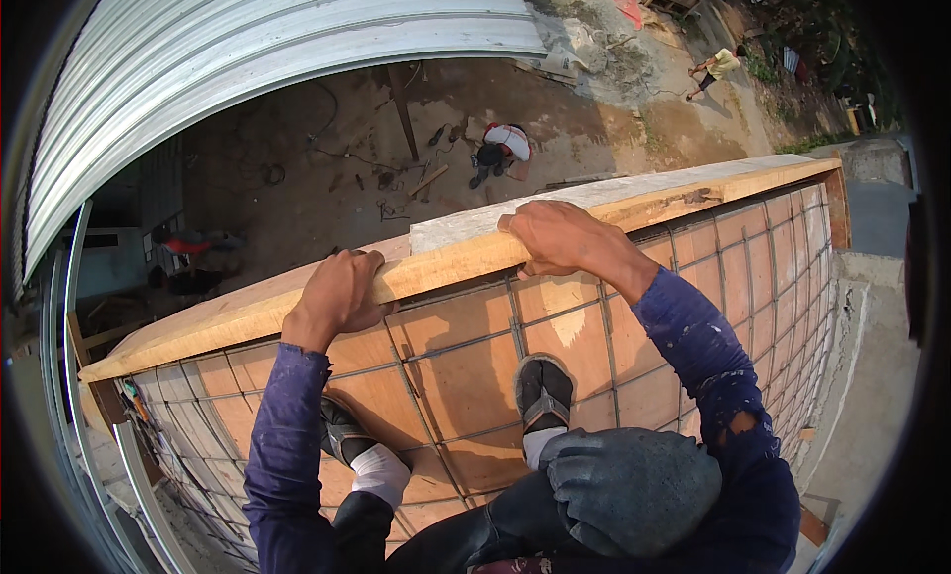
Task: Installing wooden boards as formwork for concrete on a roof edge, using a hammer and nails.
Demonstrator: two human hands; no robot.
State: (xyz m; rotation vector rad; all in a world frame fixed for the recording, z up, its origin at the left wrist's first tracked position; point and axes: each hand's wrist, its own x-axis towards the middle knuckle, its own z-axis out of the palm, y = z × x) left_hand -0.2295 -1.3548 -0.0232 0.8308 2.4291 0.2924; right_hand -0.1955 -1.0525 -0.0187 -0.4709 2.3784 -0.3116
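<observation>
A long pale wooden plank [446, 265] stands along the far edge of the plywood deck [451, 381]. My left hand [339, 292] is closed over its top edge, left of the middle. Farther right, my right hand [563, 239] grips the same plank, fingers curled around it. A grid of steel rebar [517, 314] covers the deck on my side of the plank. My feet, in dark sandals [543, 388] and white socks, stand among the bars. A grey, bunched cloth shape [634, 490] at the lower middle hides part of the deck.
Beyond the plank is a drop to the dirt ground [446, 99], where a person [508, 140] crouches. Another person [718, 69] is at the upper right. A corrugated metal roof [297, 24] spans the upper left. A concrete ledge [852, 366] borders the right.
</observation>
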